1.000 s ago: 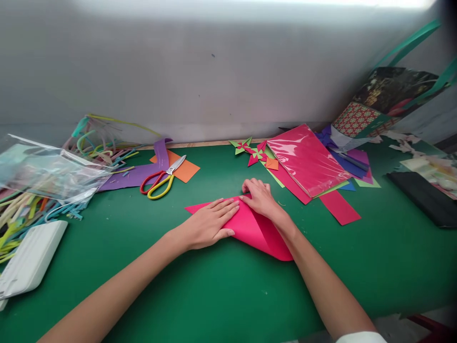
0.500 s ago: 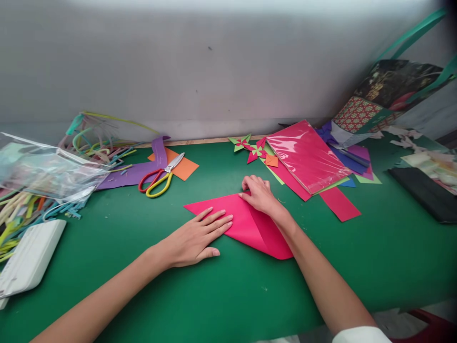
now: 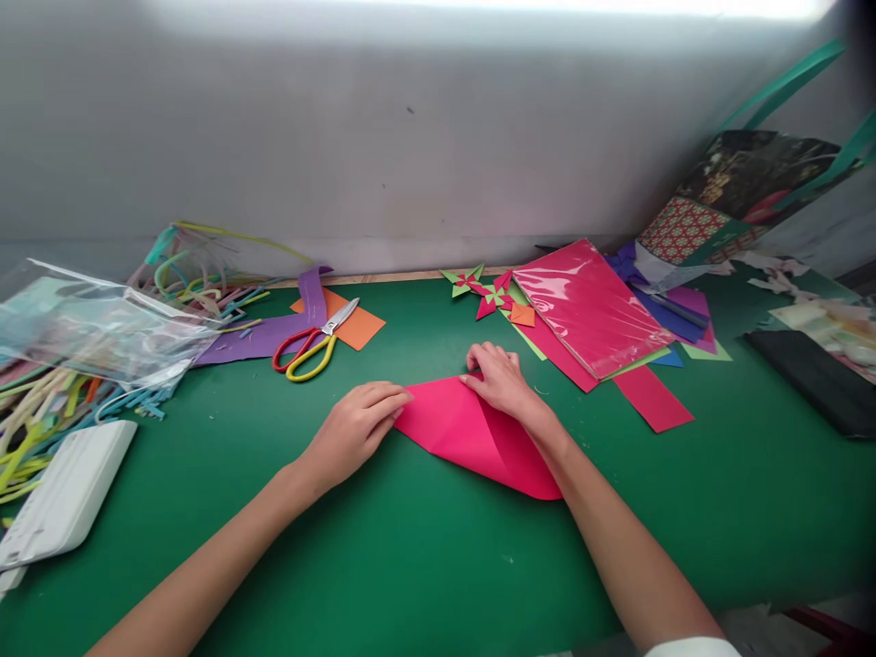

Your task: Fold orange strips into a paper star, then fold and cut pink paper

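Note:
A bright pink sheet of paper lies on the green table, folded over diagonally with its lower right part bulging slightly. My left hand is closed at the paper's left corner, fingers together and covering the tip. At the upper edge, my right hand has its thumb and curled fingers closed on the paper. The right forearm hides part of the sheet's right side. Beyond my left hand, scissors with one red and one yellow handle rest partly on purple paper and an orange sheet.
Folded red and green paper stars lie near the wall beside a plastic-wrapped pink paper pack. Colourful strips and a white box-like object occupy the left. A black pouch and a patterned bag stand right.
My left hand has gone from lying flat on the paper to closing at its left corner. My right hand stays at the upper edge. The view has tilted slightly.

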A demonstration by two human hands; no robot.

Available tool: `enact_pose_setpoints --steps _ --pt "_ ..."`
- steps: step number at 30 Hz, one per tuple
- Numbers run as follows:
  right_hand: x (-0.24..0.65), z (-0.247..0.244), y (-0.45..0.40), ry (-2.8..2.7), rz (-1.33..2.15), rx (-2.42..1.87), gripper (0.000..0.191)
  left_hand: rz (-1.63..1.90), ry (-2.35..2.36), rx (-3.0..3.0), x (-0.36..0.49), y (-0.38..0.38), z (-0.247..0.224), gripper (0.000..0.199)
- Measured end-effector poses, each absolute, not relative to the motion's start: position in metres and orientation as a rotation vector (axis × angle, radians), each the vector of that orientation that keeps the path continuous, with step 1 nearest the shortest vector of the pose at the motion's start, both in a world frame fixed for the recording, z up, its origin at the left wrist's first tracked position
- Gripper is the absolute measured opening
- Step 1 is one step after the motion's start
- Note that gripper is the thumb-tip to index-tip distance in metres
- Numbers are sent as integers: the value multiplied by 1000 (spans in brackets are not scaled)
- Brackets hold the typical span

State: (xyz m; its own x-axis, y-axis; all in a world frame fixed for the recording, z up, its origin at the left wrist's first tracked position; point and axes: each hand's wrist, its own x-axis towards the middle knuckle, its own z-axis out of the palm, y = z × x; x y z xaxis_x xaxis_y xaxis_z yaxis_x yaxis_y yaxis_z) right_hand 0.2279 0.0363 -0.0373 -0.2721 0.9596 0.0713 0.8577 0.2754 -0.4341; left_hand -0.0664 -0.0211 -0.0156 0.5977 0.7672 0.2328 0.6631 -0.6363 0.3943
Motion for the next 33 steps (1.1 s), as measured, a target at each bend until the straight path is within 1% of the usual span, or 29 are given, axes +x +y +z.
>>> enact_pose_setpoints --steps 3,6,10,12,15,25,28,31,33 --pt "228 -37 37 -2238 437 -1661 12 499 1091 2641 -45 -12 -15 40" --pt "228 -36 37 -2236 419 -1661 11 315 882 2736 -22 -9 -16 49" --pt "228 -38 36 -2233 413 -1660 11 130 650 2763 -4 -18 -26 76" --pt "228 -38 37 -2236 410 -1664 12 90 607 2752 -2 -26 -30 82" --pt "228 -39 37 -2242 399 -1669 12 47 545 2729 -4 -37 -28 83" --pt "228 -37 37 -2234 439 -1664 12 50 238 2606 -11 -55 -5 73" --pt "228 -37 37 -2237 437 -1669 12 51 285 2581 -1 -54 -5 69" --pt "228 -37 37 -2242 419 -1661 12 94 427 2586 14 -52 -13 74" --pt "228 -38 37 -2239 411 -1654 12 103 432 2600 23 -53 -20 79"
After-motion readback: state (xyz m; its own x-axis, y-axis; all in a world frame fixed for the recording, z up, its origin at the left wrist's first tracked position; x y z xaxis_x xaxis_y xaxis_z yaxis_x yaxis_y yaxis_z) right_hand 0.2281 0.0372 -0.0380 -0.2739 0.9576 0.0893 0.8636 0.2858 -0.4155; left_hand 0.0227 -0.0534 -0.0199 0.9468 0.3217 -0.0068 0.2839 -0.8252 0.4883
